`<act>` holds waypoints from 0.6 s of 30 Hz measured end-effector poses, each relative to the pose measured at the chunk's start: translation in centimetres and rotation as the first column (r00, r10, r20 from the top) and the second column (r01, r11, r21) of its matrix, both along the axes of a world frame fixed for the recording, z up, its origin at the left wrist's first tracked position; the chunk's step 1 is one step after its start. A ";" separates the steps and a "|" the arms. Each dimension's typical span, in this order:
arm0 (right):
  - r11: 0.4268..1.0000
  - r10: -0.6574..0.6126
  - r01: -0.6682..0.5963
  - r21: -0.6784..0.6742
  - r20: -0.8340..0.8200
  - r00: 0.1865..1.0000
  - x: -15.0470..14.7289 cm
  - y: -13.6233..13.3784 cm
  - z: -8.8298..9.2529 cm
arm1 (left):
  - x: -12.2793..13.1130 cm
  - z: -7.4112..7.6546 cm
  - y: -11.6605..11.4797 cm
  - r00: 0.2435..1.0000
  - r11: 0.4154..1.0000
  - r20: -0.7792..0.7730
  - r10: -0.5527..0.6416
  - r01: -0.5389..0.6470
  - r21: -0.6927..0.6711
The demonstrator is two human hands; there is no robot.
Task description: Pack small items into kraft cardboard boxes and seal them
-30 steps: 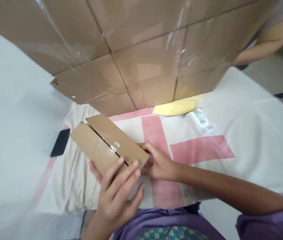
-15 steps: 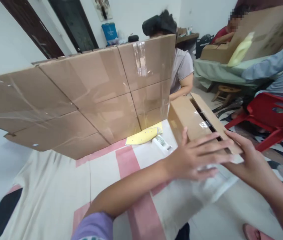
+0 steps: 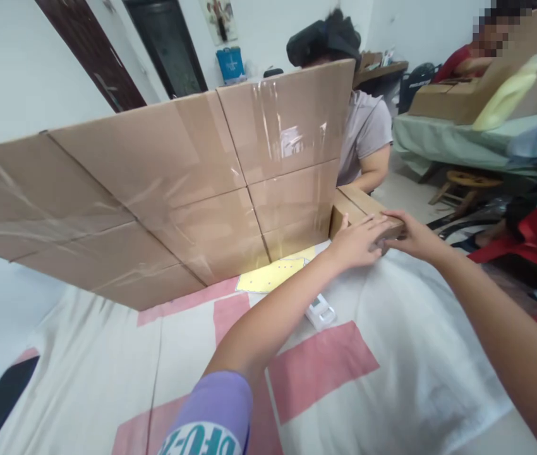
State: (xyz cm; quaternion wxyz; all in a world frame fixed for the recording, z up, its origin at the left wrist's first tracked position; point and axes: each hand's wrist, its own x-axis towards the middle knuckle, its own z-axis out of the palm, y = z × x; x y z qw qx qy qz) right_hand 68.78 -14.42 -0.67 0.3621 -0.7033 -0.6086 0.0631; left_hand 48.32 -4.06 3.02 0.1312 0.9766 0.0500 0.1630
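Note:
A small cardboard box (image 3: pixel 351 203) rests at the far right edge of the cloth-covered table, by the end of an upright cardboard panel. My left hand (image 3: pixel 357 245) lies over its near side, thumb up and fingers against the cardboard. Gripping the right near corner is my right hand (image 3: pixel 413 237), its fingertips close to those of the left. A yellow paper piece with small dots (image 3: pixel 268 276) lies at the foot of the panel. Nearer my left forearm is a small white device (image 3: pixel 320 313), partly hidden by that arm.
The tall taped cardboard panel (image 3: pixel 193 183) spans the table's far side. Behind it sits a person (image 3: pixel 368 136) wearing a headset. To the right are a red chair (image 3: pixel 534 234), a wooden stool (image 3: pixel 467 183) and another table holding a yellow bottle (image 3: pixel 510 95).
The box has moved away from me, towards the panel's right end and the person there, with both hands on it. More of the table and the white device show.

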 end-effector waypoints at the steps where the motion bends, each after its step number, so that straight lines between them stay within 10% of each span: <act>1: 1.000 0.015 -0.015 -0.005 0.029 0.999 0.3 1.0 0.3 | 0.3 0.0 0.7 1.000 1.000 -0.004 0.024 -0.024 -0.001; 10: 0.991 0.099 -0.073 -0.114 0.234 0.967 1.6 5.9 2.3 | -1.9 0.0 2.4 0.999 0.998 -0.011 0.043 -0.044 -0.051; 18: 0.980 0.109 -0.030 -0.196 0.408 0.906 0.6 8.5 4.1 | -21.5 -4.0 2.4 0.959 0.980 0.210 0.190 -0.170 -0.106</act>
